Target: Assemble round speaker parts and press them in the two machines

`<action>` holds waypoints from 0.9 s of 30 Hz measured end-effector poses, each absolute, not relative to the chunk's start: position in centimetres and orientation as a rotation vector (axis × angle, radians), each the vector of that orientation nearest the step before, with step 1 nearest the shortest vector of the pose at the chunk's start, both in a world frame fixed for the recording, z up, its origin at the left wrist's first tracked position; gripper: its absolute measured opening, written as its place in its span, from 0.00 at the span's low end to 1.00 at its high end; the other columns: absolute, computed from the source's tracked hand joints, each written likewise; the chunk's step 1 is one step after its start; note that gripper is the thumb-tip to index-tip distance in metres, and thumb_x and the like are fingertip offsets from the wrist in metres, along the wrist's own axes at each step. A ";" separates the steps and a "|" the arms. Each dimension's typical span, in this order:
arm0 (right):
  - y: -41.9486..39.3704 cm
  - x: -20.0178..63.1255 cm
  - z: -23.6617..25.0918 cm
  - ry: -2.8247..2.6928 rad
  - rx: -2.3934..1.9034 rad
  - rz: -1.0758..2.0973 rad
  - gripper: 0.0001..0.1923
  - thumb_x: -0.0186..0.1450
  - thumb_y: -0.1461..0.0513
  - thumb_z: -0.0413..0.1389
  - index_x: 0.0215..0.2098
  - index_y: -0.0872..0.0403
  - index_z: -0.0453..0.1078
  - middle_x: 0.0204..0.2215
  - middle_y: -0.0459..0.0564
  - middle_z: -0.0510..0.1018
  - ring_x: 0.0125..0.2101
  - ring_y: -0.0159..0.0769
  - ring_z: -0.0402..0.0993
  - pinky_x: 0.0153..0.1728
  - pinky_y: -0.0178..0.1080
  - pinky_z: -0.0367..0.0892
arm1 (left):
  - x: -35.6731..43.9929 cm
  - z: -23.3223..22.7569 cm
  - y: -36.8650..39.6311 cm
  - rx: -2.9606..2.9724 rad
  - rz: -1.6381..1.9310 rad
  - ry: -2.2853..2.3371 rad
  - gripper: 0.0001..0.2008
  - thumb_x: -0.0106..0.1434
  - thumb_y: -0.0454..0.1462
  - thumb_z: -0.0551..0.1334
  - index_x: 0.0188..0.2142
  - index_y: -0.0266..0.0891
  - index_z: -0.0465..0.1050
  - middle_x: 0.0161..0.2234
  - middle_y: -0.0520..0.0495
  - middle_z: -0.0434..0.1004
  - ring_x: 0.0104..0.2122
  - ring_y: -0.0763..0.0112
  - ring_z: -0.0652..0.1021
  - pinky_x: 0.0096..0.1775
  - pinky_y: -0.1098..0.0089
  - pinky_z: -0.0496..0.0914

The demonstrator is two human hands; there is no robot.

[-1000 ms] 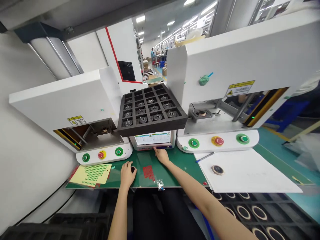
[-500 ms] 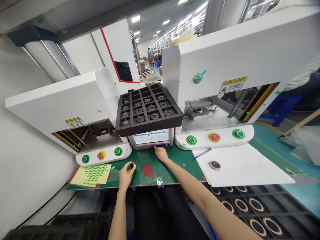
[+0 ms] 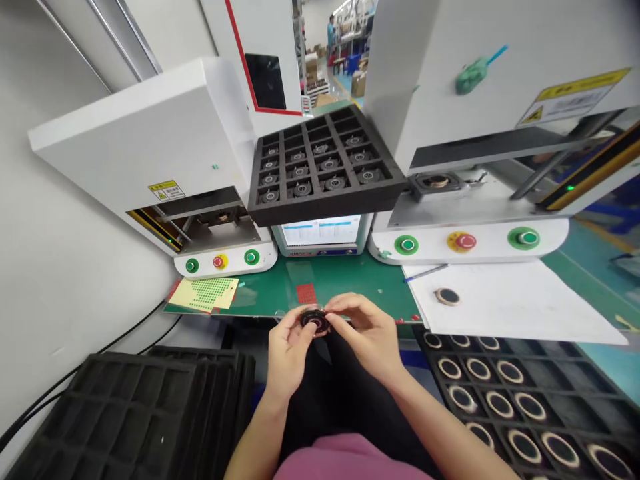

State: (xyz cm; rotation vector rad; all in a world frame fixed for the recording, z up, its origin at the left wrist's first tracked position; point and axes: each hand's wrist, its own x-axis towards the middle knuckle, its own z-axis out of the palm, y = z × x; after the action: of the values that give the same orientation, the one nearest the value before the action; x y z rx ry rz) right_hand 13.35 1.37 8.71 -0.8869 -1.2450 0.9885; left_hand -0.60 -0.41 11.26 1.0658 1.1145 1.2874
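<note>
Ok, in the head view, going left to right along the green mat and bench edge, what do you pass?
Yellow sticker sheet → red sticker patch → blue pen → loose ring part on the white paper.

Bench mat [image 3: 350,280] at centre, with a press [image 3: 165,167] on its left end, a second press [image 3: 500,133] on its right, and a screen [image 3: 323,233] between them under a tilted tray of parts [image 3: 325,167]. Sticker sheet [image 3: 205,293] lies before the left press; paper sheet [image 3: 510,303], bearing a ring [image 3: 447,297], before the right. Below the bench edge, empty trays [image 3: 125,413] stack at left and a tray of rings [image 3: 520,413] sits at right, with both hands [image 3: 330,340] between them holding a round part [image 3: 315,321].
</note>
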 end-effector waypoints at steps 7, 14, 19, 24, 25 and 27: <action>-2.5 14.4 12.8 -1.243 -0.734 0.812 0.11 0.59 0.73 0.62 0.33 0.50 0.73 0.28 0.45 0.79 0.30 0.32 0.77 0.33 0.34 0.74 | -0.8 13.2 -3.4 1.579 1.309 1.099 0.10 0.66 0.33 0.62 0.45 0.43 0.78 0.36 0.48 0.80 0.36 0.73 0.81 0.38 0.77 0.76; -4.0 14.8 13.1 -1.257 -0.732 0.807 0.15 0.59 0.75 0.62 0.38 0.49 0.73 0.29 0.46 0.79 0.31 0.34 0.77 0.32 0.36 0.74 | -1.7 13.8 -4.4 1.900 1.264 1.026 0.15 0.65 0.29 0.61 0.50 0.44 0.75 0.40 0.48 0.80 0.38 0.72 0.78 0.39 0.74 0.73; -3.8 15.7 13.2 -1.417 -0.663 0.767 0.15 0.61 0.75 0.59 0.39 0.49 0.71 0.30 0.47 0.77 0.32 0.35 0.76 0.32 0.38 0.73 | -1.9 13.9 -4.4 1.901 1.254 0.979 0.14 0.66 0.31 0.61 0.50 0.43 0.76 0.41 0.45 0.80 0.39 0.68 0.79 0.39 0.71 0.74; -3.3 17.0 13.7 -1.619 -0.582 0.902 0.13 0.64 0.74 0.56 0.38 0.49 0.67 0.31 0.47 0.73 0.33 0.33 0.73 0.33 0.38 0.72 | -1.9 14.0 -4.3 1.892 1.229 0.885 0.14 0.65 0.30 0.62 0.50 0.43 0.76 0.40 0.46 0.80 0.40 0.68 0.79 0.41 0.71 0.73; -3.3 17.2 13.8 -1.628 -0.572 0.924 0.13 0.64 0.74 0.55 0.38 0.50 0.66 0.31 0.46 0.73 0.33 0.33 0.73 0.33 0.37 0.72 | -2.0 13.9 -4.3 1.892 1.221 0.868 0.15 0.65 0.30 0.62 0.50 0.44 0.75 0.40 0.46 0.81 0.40 0.68 0.79 0.41 0.71 0.73; -3.3 17.2 13.7 -1.617 -0.549 0.938 0.13 0.64 0.74 0.55 0.37 0.50 0.66 0.30 0.46 0.72 0.32 0.32 0.72 0.32 0.37 0.72 | -2.1 13.9 -4.3 1.895 1.211 0.854 0.15 0.66 0.29 0.62 0.50 0.43 0.75 0.40 0.46 0.81 0.40 0.68 0.79 0.41 0.71 0.73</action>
State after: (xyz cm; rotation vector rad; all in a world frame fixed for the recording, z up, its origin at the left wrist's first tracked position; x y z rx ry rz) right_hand 17.20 -3.25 13.67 -0.5494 -1.6172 0.9382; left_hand -2.08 -4.30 13.87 1.8954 0.8540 1.2107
